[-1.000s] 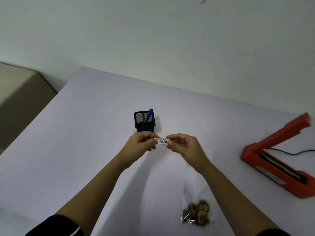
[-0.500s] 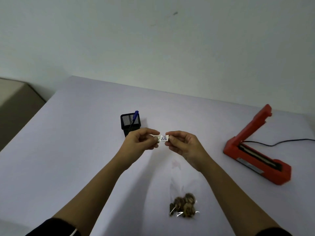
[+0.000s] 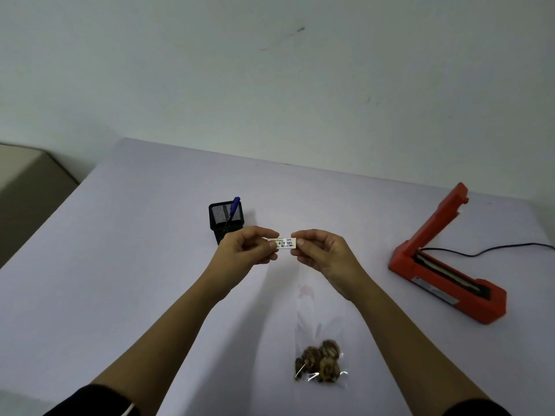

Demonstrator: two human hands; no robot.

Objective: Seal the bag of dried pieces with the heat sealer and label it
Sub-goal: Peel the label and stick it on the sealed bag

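Head view showed the label [image 3: 282,243] held in the air above the table [image 3: 120,265], stretched level between the two hands. The left hand [image 3: 246,250] pinched its left end between thumb and curled fingers. The right hand [image 3: 322,253] pinched its right end the same way. The label was a small white paper strip, rectangular, with dark printed and handwritten marks too small to read.

The bag [image 3: 319,331] lay flat on the table nearer the person than the label, between the two forearms and closer to the right one. Neither hand touched it. It was a long, narrow pouch of clear, glossy plastic, and the dried pieces [image 3: 319,360], brown and wrinkled, were bunched at its near end.

The heat sealer [image 3: 441,265] sat at the right of the table, well apart from the hands. It was an orange-red plastic body with its arm raised, and a dark cord [image 3: 495,249] ran off to the right. Behind the left hand stood a black mesh pen holder [image 3: 223,220], square in shape, with a blue pen [image 3: 233,209] leaning in it. The table was covered in a smooth, pale lilac sheet.
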